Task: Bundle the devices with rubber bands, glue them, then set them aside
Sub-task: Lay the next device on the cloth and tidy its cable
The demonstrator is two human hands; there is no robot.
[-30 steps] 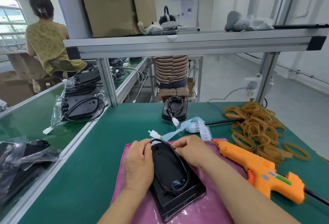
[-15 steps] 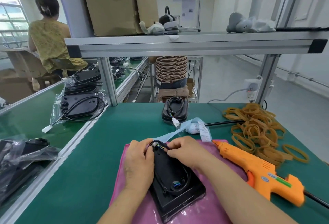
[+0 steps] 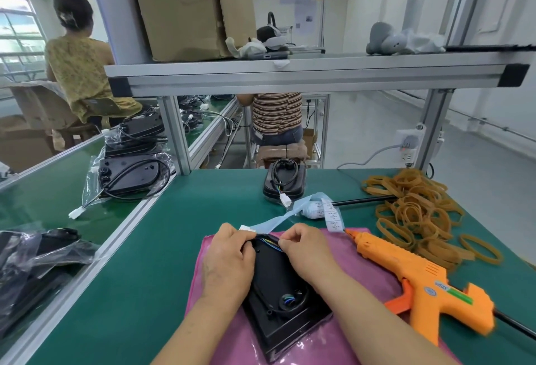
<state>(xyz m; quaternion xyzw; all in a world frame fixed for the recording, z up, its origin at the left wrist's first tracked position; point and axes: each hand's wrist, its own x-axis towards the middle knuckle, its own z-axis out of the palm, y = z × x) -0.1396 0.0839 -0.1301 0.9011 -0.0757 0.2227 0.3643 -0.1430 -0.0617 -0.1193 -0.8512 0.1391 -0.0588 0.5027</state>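
Observation:
A black device lies on a pink mat in front of me, its black cable looped on its back. My left hand grips the device's far left corner and the cable there. My right hand pinches the coloured wires at the device's far end. The cable's white connector pokes out beyond my left fingers. An orange glue gun lies to the right on the mat's edge. A pile of tan rubber bands sits at the far right.
Another black device with its coiled cable stands further back on the green table. A roll of labels lies between them. Bagged devices sit on the left conveyor. A metal shelf spans overhead. Two people sit beyond.
Both hands have slid up to the device's far end. The white connector, free before, is now tucked by my left fingers, and my right fingers now pinch the wires.

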